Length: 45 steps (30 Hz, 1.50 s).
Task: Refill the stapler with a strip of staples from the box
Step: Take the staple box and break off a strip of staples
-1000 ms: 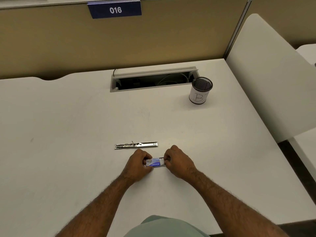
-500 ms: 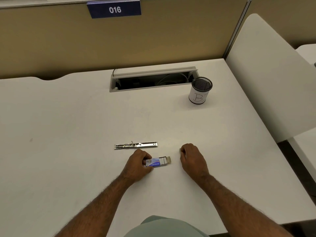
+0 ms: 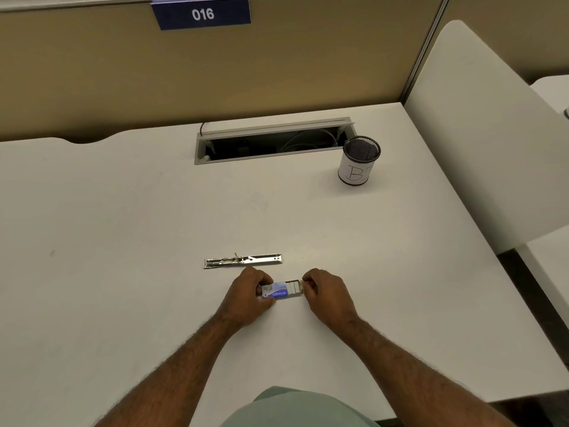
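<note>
A small blue and white staple box (image 3: 278, 291) lies on the white desk near me. Its inner tray is slid out to the right, and silver staple strips (image 3: 294, 287) show in it. My left hand (image 3: 248, 295) grips the box's left end. My right hand (image 3: 323, 292) has its fingertips at the tray's right end. The silver stapler (image 3: 242, 260) lies opened flat on the desk just beyond my hands, untouched.
A black mesh pen cup (image 3: 358, 160) with a white "B" label stands at the back right. An open cable slot (image 3: 272, 143) is set into the desk's rear. A white divider panel (image 3: 480, 134) rises on the right.
My right hand pulled the tray out of the box, drew away to the right, and has now come back to the tray's right end. My left hand kept hold of the box.
</note>
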Each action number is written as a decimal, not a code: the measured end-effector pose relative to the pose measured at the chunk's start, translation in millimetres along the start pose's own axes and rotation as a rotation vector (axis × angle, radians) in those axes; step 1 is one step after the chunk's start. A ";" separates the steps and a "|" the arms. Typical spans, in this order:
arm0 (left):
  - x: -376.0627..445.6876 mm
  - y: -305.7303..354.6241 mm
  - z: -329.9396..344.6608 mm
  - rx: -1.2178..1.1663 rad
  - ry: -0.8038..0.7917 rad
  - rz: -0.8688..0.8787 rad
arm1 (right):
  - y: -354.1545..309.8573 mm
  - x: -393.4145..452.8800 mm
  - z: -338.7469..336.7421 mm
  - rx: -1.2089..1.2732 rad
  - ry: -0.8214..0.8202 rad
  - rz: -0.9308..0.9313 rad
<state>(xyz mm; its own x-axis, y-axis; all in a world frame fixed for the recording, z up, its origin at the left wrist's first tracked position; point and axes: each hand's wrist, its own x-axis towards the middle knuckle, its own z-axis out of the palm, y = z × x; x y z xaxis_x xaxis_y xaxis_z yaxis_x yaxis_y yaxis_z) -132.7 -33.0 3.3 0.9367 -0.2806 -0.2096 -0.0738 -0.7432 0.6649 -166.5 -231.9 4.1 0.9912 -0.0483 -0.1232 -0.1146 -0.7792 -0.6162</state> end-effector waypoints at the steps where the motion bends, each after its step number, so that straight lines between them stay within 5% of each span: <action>1: 0.0 0.8 -0.1 0.005 -0.002 0.005 | -3.1 0.6 1.3 0.049 0.012 0.044; 11: 0.0 11.1 0.1 0.024 -0.008 0.035 | -7.7 7.7 2.8 0.291 -0.003 0.289; 25: 1.3 20.2 2.4 0.076 -0.014 0.073 | -15.2 9.9 2.5 0.273 -0.074 0.288; 42: 2.7 36.7 21.9 0.552 -0.169 0.116 | -16.4 12.2 1.2 -0.024 -0.220 0.033; 45: -3.6 36.2 14.6 0.478 -0.057 0.138 | -15.0 15.9 -6.2 -0.016 -0.214 -0.003</action>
<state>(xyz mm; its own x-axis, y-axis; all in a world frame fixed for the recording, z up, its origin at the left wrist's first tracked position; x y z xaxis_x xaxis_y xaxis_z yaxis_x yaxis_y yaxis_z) -143.7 -67.7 17.7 0.8879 -0.4188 -0.1904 -0.3571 -0.8883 0.2889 -148.6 -224.9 16.3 0.9547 0.0859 -0.2850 -0.1093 -0.7893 -0.6042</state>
